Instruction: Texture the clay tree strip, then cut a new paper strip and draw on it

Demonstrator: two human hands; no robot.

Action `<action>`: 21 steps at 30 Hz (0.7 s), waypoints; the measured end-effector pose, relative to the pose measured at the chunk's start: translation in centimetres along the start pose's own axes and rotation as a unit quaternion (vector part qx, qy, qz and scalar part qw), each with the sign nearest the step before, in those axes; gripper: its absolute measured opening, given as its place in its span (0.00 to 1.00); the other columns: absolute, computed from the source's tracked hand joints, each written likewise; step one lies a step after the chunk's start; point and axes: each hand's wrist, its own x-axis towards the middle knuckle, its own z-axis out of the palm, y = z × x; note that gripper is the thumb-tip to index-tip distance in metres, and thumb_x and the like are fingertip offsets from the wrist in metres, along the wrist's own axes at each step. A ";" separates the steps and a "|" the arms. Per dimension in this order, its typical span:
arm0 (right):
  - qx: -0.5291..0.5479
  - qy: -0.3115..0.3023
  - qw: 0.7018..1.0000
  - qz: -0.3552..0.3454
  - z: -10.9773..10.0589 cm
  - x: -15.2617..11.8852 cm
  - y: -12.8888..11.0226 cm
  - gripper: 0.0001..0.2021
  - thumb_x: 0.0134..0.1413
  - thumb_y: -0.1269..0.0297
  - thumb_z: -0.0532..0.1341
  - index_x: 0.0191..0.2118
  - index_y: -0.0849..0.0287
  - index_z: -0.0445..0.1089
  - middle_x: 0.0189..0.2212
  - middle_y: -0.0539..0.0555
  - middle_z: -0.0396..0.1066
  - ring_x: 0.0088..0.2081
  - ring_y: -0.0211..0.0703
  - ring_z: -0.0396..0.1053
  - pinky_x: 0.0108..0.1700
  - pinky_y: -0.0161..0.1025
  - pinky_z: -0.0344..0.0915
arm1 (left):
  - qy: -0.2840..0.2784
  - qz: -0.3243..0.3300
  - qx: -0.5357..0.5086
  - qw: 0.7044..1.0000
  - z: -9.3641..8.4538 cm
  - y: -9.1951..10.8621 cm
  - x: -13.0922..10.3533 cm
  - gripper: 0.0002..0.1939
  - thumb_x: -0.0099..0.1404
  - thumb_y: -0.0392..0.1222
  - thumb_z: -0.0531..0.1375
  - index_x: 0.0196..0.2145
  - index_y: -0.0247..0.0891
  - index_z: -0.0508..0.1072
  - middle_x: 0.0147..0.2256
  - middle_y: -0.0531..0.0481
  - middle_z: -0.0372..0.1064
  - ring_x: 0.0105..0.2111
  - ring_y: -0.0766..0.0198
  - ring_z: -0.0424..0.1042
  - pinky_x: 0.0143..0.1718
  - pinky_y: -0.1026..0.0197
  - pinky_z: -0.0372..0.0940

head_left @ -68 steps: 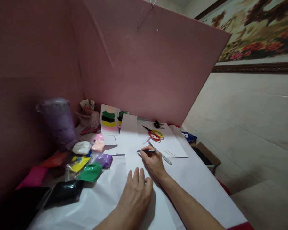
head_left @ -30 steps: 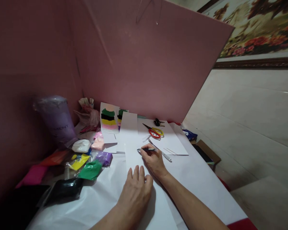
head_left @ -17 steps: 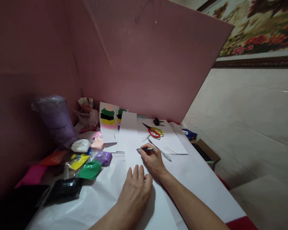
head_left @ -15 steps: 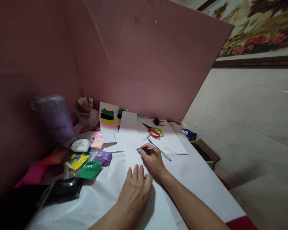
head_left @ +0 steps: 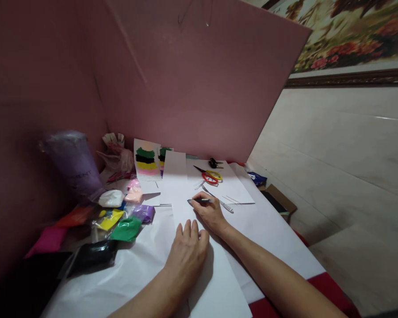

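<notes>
My right hand grips a dark pen, its tip pointing left over a long white sheet. Lower down, my left hand rests palm down on the same sheet, fingers stretched out, holding nothing. No drawn line on the paper can be made out. Just beyond my right hand lies a silver tool that looks like a fork. Scissors with one red and one yellow handle loop lie farther back on another white sheet.
Packets of coloured clay-like material, among them green, black and white, cover the left side. A purple cylindrical container stands behind them. A card with colour stripes leans near the pink panel.
The view has shifted slightly, so the table's red edge shows more at lower right. Both hands keep about the same places on the sheet, and the pen stays in my right hand.
</notes>
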 end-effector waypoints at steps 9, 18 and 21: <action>0.002 -0.023 1.000 -0.015 -0.7 0.1 -0.2 0.06 0.48 0.66 0.61 0.25 0.60 0.72 0.21 0.48 0.68 0.25 0.37 0.64 0.30 0.34 0.62 | -0.019 -0.048 -0.007 0.999 -1.9 -0.5 -0.1 0.16 0.62 0.22 0.47 0.38 0.30 0.72 0.38 0.35 0.72 0.41 0.50 0.73 0.39 0.52 0.66; 0.019 -0.018 1.000 0.007 -0.7 -0.2 -0.5 0.06 0.47 0.65 0.62 0.25 0.60 0.72 0.21 0.49 0.69 0.25 0.38 0.65 0.30 0.35 0.62 | -0.020 -0.097 0.013 0.995 -2.7 -1.4 0.0 0.16 0.62 0.22 0.47 0.36 0.29 0.73 0.35 0.36 0.72 0.37 0.51 0.73 0.35 0.54 0.67; 0.030 -0.019 0.999 0.021 -0.6 -0.1 -0.4 0.06 0.46 0.64 0.62 0.25 0.60 0.72 0.21 0.49 0.68 0.24 0.38 0.64 0.28 0.34 0.62 | -0.033 -0.098 0.002 0.995 -2.6 -1.3 0.0 0.17 0.62 0.22 0.47 0.37 0.29 0.73 0.36 0.35 0.72 0.38 0.50 0.73 0.35 0.53 0.67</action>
